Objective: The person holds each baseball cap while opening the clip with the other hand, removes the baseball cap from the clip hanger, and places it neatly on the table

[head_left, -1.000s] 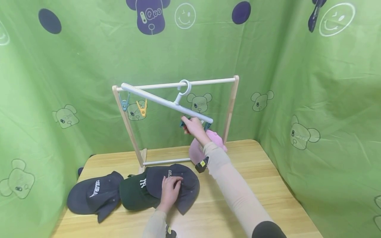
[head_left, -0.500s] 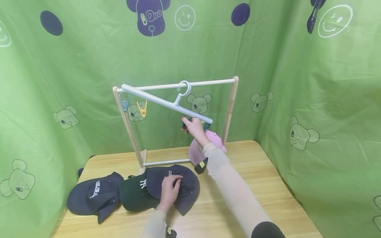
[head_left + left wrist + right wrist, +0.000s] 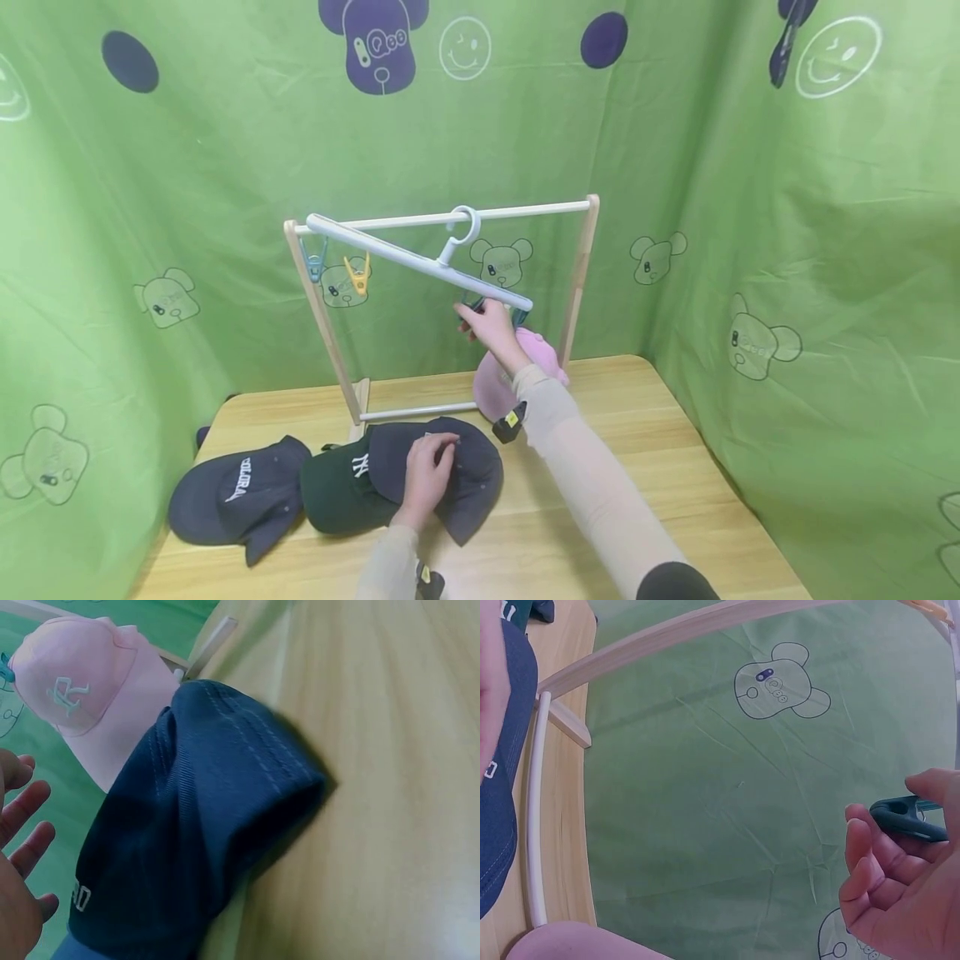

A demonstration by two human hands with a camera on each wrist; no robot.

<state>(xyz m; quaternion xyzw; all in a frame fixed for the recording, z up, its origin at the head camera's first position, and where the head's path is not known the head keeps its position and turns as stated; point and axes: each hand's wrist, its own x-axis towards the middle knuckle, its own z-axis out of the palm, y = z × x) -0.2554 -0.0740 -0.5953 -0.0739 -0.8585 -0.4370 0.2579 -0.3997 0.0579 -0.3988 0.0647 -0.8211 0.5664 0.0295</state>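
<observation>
My right hand [image 3: 491, 323] pinches a dark green clip [image 3: 900, 817] between thumb and forefinger, under the low right end of a pale blue hanger [image 3: 397, 252]. Beside it, another dark clip [image 3: 519, 317] at the hanger's end meets the top of a pink cap [image 3: 492, 387], which hangs partly behind my right arm. My left hand [image 3: 427, 475], fingers loosely bent, is over a navy cap [image 3: 477, 479]; in the left wrist view its fingers stand apart from the cloth. That cap overlaps a dark green cap [image 3: 337, 496].
A wooden rack [image 3: 322, 325] carries the hanger on its top rail. A blue clip [image 3: 314, 265] and a yellow clip [image 3: 359, 277] hang at the hanger's high left end. Another navy cap [image 3: 247, 492] lies at the table's left. Green curtain [image 3: 720, 208] surrounds the table [image 3: 637, 442].
My right thumb has slipped slightly lower at the green clip, while the hanger stays tilted. My left hand and the caps look the same; the view shifts slightly.
</observation>
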